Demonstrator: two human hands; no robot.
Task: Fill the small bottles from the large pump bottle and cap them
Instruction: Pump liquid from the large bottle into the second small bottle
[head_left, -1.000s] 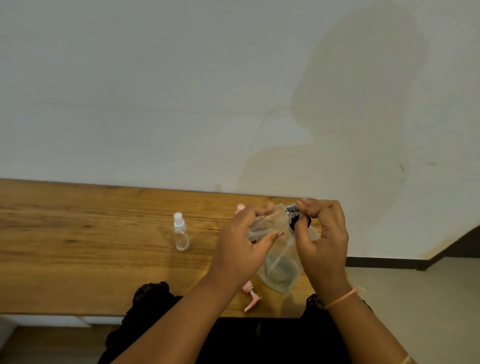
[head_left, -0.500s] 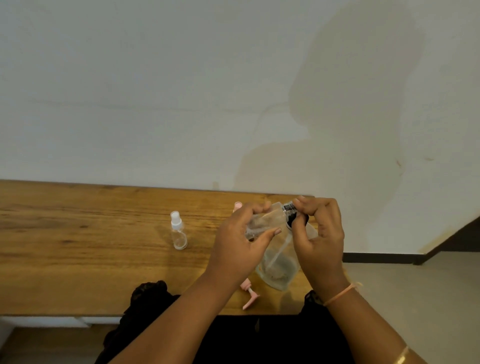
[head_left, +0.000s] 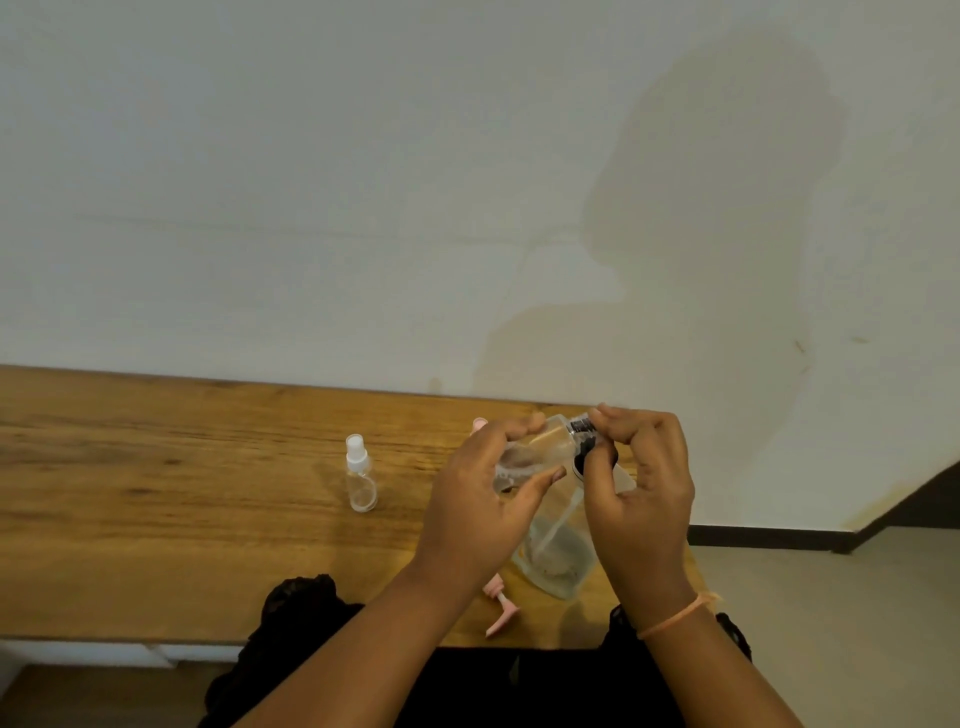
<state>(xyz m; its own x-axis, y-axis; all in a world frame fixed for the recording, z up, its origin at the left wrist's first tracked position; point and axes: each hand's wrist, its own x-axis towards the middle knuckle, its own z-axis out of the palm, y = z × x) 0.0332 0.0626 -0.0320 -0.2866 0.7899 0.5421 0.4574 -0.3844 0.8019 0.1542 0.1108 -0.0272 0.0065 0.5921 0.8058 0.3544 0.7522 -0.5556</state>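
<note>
- Head view: left hand (head_left: 483, 514) gripped a small clear bottle (head_left: 535, 452), fingers (head_left: 514, 428) and thumb curled round it, bottle tilted near level, mouth toward 3 o'clock.
- Right hand (head_left: 644, 499) pinched the black cap (head_left: 582, 452) at that mouth; cap seating not readable.
- Large clear bottle (head_left: 556, 558) sat on the tabletop (head_left: 156, 519) at 6 o'clock of the held bottle, partly behind both hands.
- Pink pump (head_left: 501, 613) lay at 7 o'clock of the large bottle, near the front edge.
- White-capped spray bottle (head_left: 360, 475) stood upright at 9 o'clock of the left hand, apart from it.
</note>
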